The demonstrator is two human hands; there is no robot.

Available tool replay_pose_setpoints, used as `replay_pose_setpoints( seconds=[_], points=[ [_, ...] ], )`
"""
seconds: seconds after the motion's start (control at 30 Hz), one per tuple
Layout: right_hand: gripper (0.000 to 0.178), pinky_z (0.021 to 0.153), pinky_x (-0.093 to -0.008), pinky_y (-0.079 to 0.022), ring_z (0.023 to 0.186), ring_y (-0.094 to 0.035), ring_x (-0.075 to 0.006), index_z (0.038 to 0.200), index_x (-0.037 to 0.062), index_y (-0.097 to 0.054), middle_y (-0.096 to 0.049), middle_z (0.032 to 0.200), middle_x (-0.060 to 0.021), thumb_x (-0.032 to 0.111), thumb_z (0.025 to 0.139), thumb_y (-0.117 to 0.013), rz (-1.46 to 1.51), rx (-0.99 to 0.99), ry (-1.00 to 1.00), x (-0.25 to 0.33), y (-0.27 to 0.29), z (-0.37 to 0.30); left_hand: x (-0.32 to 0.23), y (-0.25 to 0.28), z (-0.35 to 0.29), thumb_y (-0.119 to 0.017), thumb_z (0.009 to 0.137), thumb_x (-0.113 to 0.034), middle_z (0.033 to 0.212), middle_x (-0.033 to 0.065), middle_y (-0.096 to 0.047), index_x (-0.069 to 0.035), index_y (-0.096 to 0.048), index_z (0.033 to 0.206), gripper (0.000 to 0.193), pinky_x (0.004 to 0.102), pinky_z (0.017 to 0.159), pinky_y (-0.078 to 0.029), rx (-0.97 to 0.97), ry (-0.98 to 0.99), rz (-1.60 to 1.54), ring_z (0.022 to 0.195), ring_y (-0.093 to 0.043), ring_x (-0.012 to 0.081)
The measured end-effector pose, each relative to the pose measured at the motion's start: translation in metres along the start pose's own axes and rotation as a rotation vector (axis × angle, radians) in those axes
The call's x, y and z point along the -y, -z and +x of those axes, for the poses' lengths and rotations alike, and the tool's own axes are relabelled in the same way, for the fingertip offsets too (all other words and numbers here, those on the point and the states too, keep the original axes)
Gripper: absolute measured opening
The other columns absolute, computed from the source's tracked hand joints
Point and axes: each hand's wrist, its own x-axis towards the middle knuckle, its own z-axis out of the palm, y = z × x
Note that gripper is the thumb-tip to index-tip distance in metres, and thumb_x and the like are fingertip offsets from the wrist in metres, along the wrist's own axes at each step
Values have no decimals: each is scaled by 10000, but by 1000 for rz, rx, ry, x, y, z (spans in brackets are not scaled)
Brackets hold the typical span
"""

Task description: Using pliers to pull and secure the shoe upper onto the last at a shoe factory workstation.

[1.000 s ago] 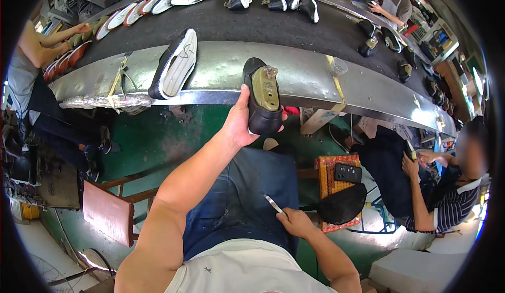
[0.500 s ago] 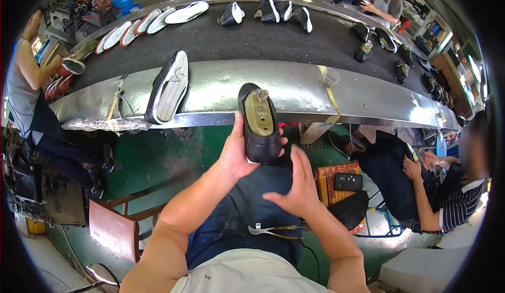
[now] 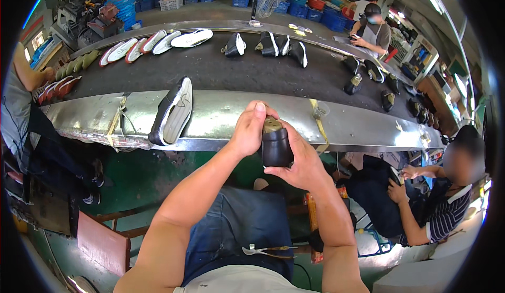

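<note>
Between my two hands I hold a black shoe upper on an olive shoe last (image 3: 277, 148), just above the near edge of the metal bench. My left hand (image 3: 249, 131) closes on its far left part, thumb up near the top. Along the right side and heel lies my right hand (image 3: 305, 161), its thumb at the lower end. My fingers hide the front of the shoe. On the metal ledge to the left rests a black shoe with a white sole (image 3: 176, 114). Lasting pliers (image 3: 263, 251) lie across my lap.
Beyond the metal ledge (image 3: 221, 114) runs a dark belt (image 3: 158, 69) carrying several shoes and white soles. A clear cup (image 3: 320, 110) sits on the ledge. One co-worker (image 3: 442, 187) sits at the right with a shoe; another (image 3: 21, 93) stands at the left. A stool (image 3: 102, 243) stands lower left.
My right hand has come in from the right and taken hold of the shoe. The shoe has turned so its heel faces me more, and my left hand has shifted toward its far end.
</note>
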Motion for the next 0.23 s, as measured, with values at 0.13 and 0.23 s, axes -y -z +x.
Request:
replay_pose_setpoints(
  seconds=[0.13,0.23],
  points=[
    [1021,1038,-478,-482,1253,-564,-453,1488,-52,-333,-519,1384,-283,412,758,-875,7,-210,-75,9,-26,-5,-7,-7,9,-363,1093,-503,995,106,-577,26,-736,915,672,374,902,-469,-44,154,-217,914,-563,226],
    [990,1046,-500,-474,1253,-571,-443,1483,-47,-346,-526,1384,-273,407,776,-868,-58,-462,-161,17,-60,-16,3,-6,10,-389,1084,-518,1066,111,-604,26,-737,900,672,372,943,-455,60,181,-213,1009,-580,244]
  ],
)
